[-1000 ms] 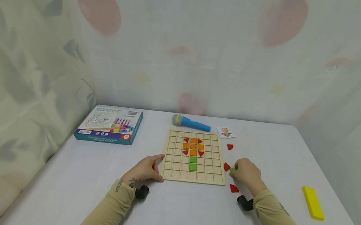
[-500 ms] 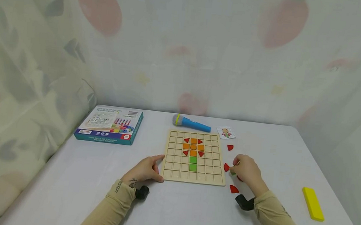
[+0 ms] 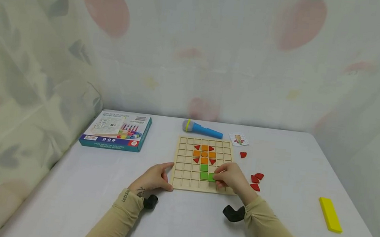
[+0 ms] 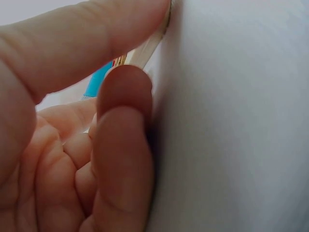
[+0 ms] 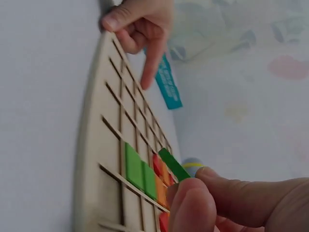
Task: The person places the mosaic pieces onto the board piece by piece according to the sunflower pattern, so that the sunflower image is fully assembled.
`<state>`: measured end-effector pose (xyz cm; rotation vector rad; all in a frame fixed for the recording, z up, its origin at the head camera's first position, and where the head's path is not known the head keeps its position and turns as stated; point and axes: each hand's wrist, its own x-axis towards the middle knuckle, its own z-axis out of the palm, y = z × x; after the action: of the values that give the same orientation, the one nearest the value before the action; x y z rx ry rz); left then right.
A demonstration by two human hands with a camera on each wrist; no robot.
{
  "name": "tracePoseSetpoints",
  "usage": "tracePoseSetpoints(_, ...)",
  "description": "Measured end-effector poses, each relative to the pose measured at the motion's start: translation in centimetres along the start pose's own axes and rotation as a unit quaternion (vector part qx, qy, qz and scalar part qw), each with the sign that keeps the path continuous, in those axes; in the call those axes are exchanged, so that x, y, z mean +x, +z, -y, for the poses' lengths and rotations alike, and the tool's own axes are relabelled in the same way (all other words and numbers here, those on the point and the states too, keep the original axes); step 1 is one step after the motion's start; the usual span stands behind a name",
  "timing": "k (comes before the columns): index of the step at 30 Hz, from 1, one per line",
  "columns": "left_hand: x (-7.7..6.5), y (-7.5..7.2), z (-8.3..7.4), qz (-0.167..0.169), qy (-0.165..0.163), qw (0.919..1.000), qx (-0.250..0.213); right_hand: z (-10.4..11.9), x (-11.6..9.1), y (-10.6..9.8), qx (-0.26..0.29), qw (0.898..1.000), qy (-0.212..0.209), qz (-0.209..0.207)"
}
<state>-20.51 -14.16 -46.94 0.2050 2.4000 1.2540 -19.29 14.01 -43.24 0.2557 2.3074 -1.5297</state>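
My right hand (image 3: 235, 178) is over the lower right part of the wooden grid board (image 3: 183, 186), pinching a green square tile (image 5: 173, 164) between thumb and finger. In the right wrist view the tile stands tilted above the board. Two green tiles (image 3: 204, 172) lie in the grid below an orange cross (image 3: 205, 148) with a round piece at its centre and red triangles (image 3: 196, 160) about it. My left hand (image 3: 151, 177) rests at the board's left side, thumb at the near corner and index finger straight against the edge, its other fingers curled under.
Several red quarter-circle pieces (image 3: 255, 187) lie right of the board, one red piece (image 3: 243, 155) farther back. Behind are a blue toy microphone (image 3: 207, 131) and a pattern card (image 3: 238, 139). A boxed toy set (image 3: 114, 130) sits back left, a yellow block (image 3: 330, 215) far right.
My right hand has carried the green tile leftward from beside the board to over it. Three red pieces beside the board now lie closer together, farther right. The left hand keeps its place.
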Motion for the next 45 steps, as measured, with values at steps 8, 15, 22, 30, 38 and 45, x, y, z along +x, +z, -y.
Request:
tracePoseSetpoints(8,0.1,0.0,-0.2,-0.004,-0.011,0.9999,-0.002,-1.0,0.7,2.2,-0.002,1.0,0.019,0.005)
tracePoseSetpoints(15,0.1,0.1,-0.1,-0.005,-0.011,0.9999,-0.005,-1.3,0.7,3.2,-0.055,0.998,-0.005,-0.007)
tracePoseSetpoints(22,0.0,0.0,-0.2,-0.005,-0.007,1.0,-0.003,-1.0,0.5,3.6,-0.099,0.994,-0.028,-0.033)
tracePoseSetpoints(30,0.0,0.1,-0.2,-0.004,-0.012,0.9999,-0.008,-0.9,0.6,3.8,-0.125,0.991,-0.031,-0.046)
tracePoseSetpoints(38,0.0,0.1,-0.1,-0.003,-0.007,1.0,-0.003,0.3,0.2,2.3,-0.192,0.975,-0.07,-0.083)
tracePoseSetpoints(45,0.0,0.0,-0.1,-0.003,-0.007,1.0,0.007,0.6,0.8,-3.7,-0.281,0.943,-0.142,-0.109)
